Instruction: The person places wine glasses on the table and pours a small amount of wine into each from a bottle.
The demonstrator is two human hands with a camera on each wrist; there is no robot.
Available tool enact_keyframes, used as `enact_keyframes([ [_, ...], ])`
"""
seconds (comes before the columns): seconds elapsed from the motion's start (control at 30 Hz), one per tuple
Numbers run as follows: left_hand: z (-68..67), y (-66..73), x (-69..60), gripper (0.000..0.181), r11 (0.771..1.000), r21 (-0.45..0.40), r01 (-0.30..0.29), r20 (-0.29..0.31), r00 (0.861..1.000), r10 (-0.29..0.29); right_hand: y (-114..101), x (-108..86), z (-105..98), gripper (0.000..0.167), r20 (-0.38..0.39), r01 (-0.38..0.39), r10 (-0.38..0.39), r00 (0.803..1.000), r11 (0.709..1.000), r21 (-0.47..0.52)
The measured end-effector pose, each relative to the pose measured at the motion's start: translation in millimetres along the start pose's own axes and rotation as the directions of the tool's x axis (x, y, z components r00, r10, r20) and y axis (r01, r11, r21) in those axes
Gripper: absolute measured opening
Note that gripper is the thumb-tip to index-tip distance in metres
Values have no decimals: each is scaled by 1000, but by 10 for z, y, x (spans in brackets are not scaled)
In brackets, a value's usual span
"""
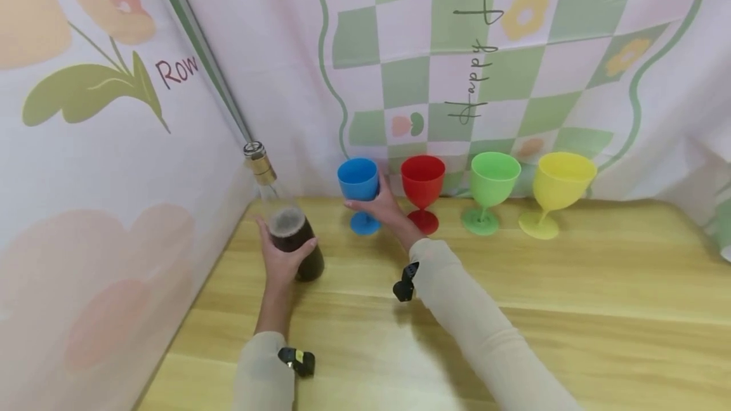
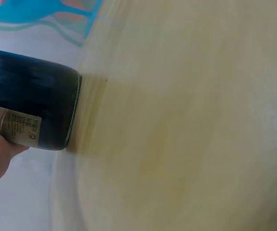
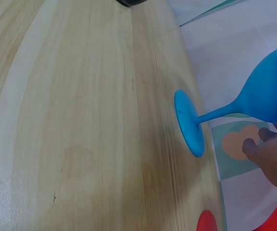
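A glass bottle (image 1: 290, 224) of dark liquid with a gold band on its neck stands upright on the table at the left. My left hand (image 1: 281, 263) grips it around the body, thumb across the near side. The left wrist view shows a printed label on the bottle (image 2: 37, 96). To its right, my right hand (image 1: 386, 204) holds the bowl of a blue plastic goblet (image 1: 358, 182) between thumb and fingers. The foot of that goblet (image 3: 189, 122) is on or just above the table; I cannot tell which. Some right fingers are hidden behind the bowl.
A red goblet (image 1: 422, 182), a green goblet (image 1: 493, 182) and a yellow goblet (image 1: 562, 186) stand in a row along the back of the wooden table (image 1: 514, 297). Behind them hangs a checked curtain (image 1: 402, 81). A patterned wall covering (image 1: 188, 163) borders the left side.
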State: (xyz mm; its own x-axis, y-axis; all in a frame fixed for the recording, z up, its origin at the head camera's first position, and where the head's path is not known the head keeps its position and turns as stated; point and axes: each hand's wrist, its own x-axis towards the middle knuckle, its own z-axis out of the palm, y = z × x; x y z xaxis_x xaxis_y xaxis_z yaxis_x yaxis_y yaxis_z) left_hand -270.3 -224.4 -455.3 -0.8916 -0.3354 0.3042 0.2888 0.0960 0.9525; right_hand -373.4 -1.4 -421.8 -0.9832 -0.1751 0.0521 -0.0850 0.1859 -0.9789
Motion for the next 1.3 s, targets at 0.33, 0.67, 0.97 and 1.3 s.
enact_keyframes([
  [0.33, 1, -1, 15, 75, 999, 24, -35, 3, 999, 35, 31, -5, -5, 90, -42, -22, 20, 999, 999, -35],
  [0.67, -16, -3, 17, 73, 999, 34, -42, 28, 999, 41, 21, -62, -18, 87, -41, -30, 29, 999, 999, -28],
  [0.97, -52, 22, 33, 74, 999, 50, 6, 6, 1000, -7, -26, -113, -19, 85, -17, -7, 6, 1000, 1000, -26],
  [1.3, -30, -15, 34, 69, 999, 44, -17, 28, 999, 15, -31, -201, -110, 86, 7, -17, 17, 1000, 999, -31],
])
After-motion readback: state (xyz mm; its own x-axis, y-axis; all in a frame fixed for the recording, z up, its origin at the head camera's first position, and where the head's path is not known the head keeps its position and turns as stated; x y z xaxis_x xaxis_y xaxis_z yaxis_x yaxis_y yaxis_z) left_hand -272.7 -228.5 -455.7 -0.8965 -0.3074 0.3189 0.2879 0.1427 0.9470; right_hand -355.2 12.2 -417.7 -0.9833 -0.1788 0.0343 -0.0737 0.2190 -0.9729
